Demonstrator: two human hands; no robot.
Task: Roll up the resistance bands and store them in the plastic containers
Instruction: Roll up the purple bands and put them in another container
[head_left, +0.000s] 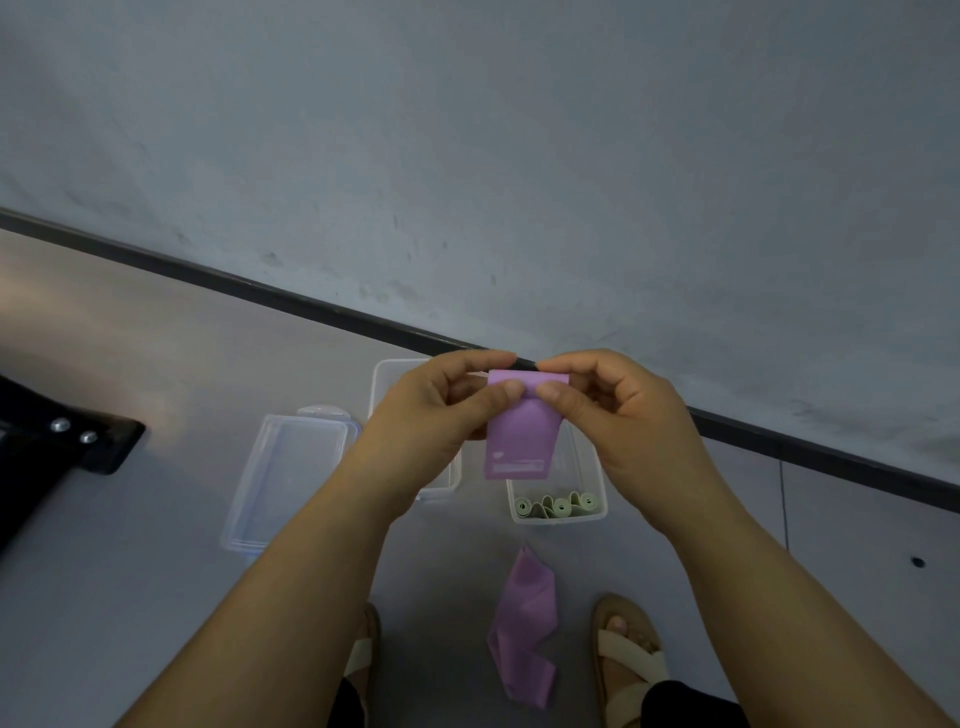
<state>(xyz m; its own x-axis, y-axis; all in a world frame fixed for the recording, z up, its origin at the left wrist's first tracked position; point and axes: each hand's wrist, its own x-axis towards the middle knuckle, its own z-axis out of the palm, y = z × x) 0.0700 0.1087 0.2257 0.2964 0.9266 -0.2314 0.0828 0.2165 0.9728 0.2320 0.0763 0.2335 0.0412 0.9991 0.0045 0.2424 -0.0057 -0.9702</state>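
- The floor (156, 364) is smooth, pale grey and matte, and it meets a grey, lightly stained wall (519, 156) along a dark skirting strip (260, 288).
- A black object (62, 441) with two shiny metal bolts juts in at the left edge.
- The left hand (441, 410) and right hand (623, 415) are raised above the floor. Each grip is a closed pinch of thumb and forefinger on the top edge of the purple band (519, 441).
- That band is thin, flat and rubbery. Its top is turned over into a small fold or roll, and its tail hangs straight with pale print near the bottom.
- A second purple band (524, 623) lies crumpled on the floor between two feet in beige sandals (628, 654).
- The right container (597, 512) is clear plastic, rectangular and open, and it holds green rolled bands (556, 505) standing on end.
- The middle container (384, 384), also clear, sits just beside it and is partly hidden by the left hand.
- A clear plastic piece (291, 478) with clip tabs lies further left; I cannot tell whether it is a lid or a box.
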